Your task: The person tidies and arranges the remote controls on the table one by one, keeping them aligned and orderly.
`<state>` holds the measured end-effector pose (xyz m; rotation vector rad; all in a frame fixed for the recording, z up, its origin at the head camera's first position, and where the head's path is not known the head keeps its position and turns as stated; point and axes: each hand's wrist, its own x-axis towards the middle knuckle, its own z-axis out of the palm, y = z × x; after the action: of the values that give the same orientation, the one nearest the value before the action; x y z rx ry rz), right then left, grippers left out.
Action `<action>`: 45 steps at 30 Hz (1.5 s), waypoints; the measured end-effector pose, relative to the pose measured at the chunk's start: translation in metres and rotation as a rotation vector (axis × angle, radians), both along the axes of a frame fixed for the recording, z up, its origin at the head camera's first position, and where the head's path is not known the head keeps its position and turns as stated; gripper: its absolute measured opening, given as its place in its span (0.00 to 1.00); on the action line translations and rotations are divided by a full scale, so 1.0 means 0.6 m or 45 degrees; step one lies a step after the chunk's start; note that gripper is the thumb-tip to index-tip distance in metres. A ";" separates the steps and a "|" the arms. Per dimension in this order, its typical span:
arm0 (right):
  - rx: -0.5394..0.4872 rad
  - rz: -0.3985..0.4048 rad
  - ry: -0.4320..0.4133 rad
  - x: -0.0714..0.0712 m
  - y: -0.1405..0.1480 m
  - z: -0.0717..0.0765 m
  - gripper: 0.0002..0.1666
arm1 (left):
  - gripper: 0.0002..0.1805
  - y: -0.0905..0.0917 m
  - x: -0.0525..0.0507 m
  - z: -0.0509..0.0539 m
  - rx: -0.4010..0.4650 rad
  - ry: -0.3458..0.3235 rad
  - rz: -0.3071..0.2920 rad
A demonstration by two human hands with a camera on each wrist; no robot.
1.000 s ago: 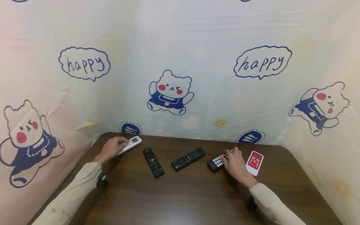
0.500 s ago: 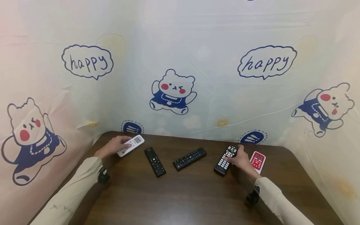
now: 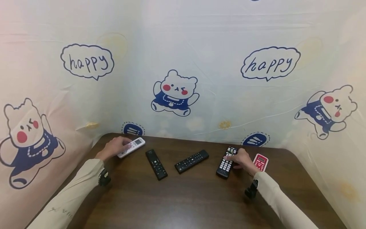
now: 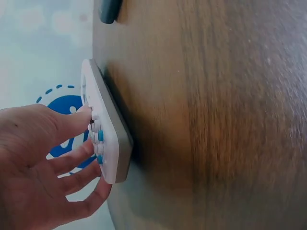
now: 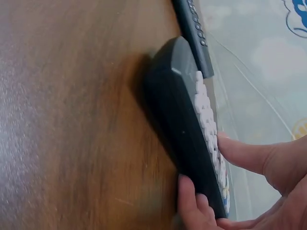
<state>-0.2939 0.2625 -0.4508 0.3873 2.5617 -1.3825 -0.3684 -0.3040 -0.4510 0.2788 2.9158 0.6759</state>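
Observation:
At the back left of the table, my left hand (image 3: 115, 147) holds a white remote control (image 3: 135, 146). In the left wrist view, the thumb (image 4: 72, 122) lies on its buttons and the other fingers reach its far side, partly hidden. On the right, my right hand (image 3: 243, 160) grips a black remote control with white buttons (image 3: 224, 167) from its right side. The right wrist view shows the thumb (image 5: 240, 151) on the buttons and fingertips (image 5: 188, 194) against the remote's back edge.
Between the hands, two black remotes (image 3: 156, 164) lie on the brown table (image 3: 177, 200), the second black remote (image 3: 191, 161) slanting. A red-and-white remote (image 3: 260, 161) lies beyond my right hand, partly covered by it. Patterned cloth (image 3: 183, 41) stands along the back and sides.
The black white-buttoned remote has turned from slanting to nearly lengthwise, with my right hand moving from above it to its right side. My left hand has stayed on the white remote.

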 end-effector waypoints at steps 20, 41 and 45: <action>-0.311 0.064 -0.148 0.016 0.029 0.024 0.41 | 0.23 0.012 -0.007 0.009 -0.061 -0.073 0.106; -0.592 0.264 -0.134 0.091 -0.011 0.025 0.43 | 0.24 0.014 0.007 0.015 -0.055 -0.070 0.095; -0.580 0.311 -0.130 0.102 -0.022 0.023 0.42 | 0.24 0.016 0.007 0.011 -0.055 -0.064 0.106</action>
<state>-0.2328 0.2492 -0.4371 0.0617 2.0461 -1.7301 -0.3639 -0.2944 -0.4441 0.1344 2.9036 0.6215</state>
